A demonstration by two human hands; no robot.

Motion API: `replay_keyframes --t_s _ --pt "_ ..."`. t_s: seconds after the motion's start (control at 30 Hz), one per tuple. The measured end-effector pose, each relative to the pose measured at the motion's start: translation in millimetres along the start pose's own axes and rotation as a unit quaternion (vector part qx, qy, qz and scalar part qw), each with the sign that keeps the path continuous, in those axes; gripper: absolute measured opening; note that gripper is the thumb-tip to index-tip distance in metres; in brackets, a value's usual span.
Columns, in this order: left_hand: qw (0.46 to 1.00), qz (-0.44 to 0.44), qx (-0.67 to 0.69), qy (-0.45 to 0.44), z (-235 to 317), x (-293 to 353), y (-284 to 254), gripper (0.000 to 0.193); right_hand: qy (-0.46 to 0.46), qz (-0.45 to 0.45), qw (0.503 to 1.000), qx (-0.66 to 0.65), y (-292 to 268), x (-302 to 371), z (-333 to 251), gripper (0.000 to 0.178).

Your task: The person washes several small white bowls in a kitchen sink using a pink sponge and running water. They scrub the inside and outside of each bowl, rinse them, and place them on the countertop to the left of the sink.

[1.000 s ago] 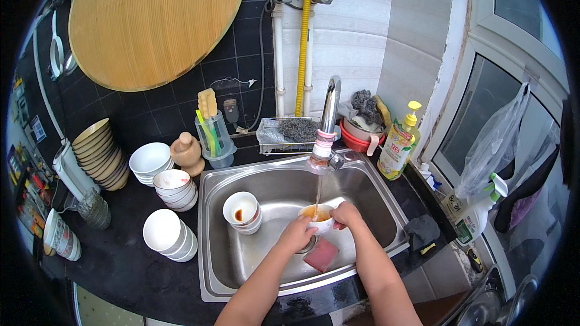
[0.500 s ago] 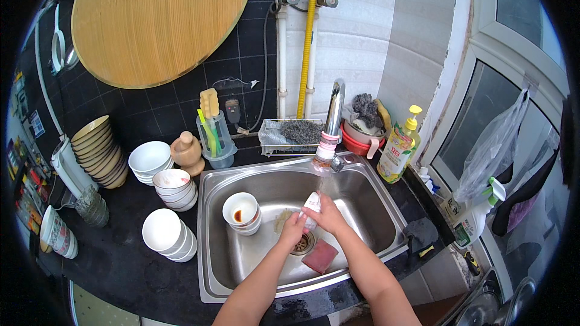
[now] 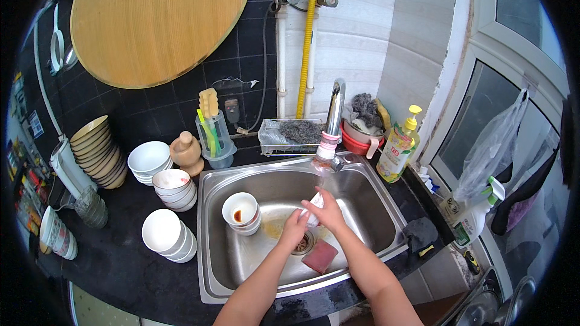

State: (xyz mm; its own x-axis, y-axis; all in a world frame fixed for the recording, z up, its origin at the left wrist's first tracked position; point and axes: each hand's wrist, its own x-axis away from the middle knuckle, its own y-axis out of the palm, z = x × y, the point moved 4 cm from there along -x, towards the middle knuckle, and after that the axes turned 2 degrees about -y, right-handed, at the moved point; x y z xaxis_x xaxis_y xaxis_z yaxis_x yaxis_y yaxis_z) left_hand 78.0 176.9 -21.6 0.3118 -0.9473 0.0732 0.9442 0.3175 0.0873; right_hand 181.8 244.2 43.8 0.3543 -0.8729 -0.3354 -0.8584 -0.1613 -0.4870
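Observation:
Under the running tap (image 3: 331, 124), a small white bowl (image 3: 314, 203) is tilted on its side between my two hands. My left hand (image 3: 293, 229) grips its near left edge, and my right hand (image 3: 327, 211) wraps round the right side. Fingers cover much of the bowl. Just below them in the steel sink (image 3: 231, 265) are the drain (image 3: 306, 242) and a reddish square sponge (image 3: 320, 257). To the left, a short stack of white bowls (image 3: 251, 227) stands in the sink, the top one with brown liquid in its bottom.
Stacked white bowls (image 3: 162, 229) line the counter left of the sink, with brownish bowls (image 3: 99, 151) farther back. A wooden pestle and mortar (image 3: 187, 156) and a utensil holder (image 3: 219, 145) stand behind. A yellow pump bottle (image 3: 399, 151) and a spray bottle (image 3: 477, 214) are at right.
Both hands have shifted slightly with the bowl, which is turned a little and now more covered by my fingers. The yellowish patch on the sink floor has spread and thinned.

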Motion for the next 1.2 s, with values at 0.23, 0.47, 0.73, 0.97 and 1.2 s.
replay_keyframes --t_s 0.23,0.47,0.73,0.97,1.2 --pt "0.958 -0.069 0.255 -0.115 8 8 6 0.032 0.316 -0.046 0.870 -0.375 -1 -5 51 0.047" --pt "0.882 -0.047 0.445 -0.150 4 5 -2 0.035 0.231 -0.117 0.900 -0.351 21 -8 72 0.053" --pt "0.846 -0.018 0.505 -0.169 -2 3 -6 0.035 0.197 -0.181 0.906 -0.327 16 2 25 0.053" --pt "0.854 -0.045 0.470 -0.216 -5 5 1 0.038 0.219 -0.135 0.926 -0.277 12 -1 39 0.049" --pt "0.830 -0.046 0.514 -0.209 -11 1 -3 0.039 0.192 -0.132 0.919 -0.317 14 -2 45 0.047"
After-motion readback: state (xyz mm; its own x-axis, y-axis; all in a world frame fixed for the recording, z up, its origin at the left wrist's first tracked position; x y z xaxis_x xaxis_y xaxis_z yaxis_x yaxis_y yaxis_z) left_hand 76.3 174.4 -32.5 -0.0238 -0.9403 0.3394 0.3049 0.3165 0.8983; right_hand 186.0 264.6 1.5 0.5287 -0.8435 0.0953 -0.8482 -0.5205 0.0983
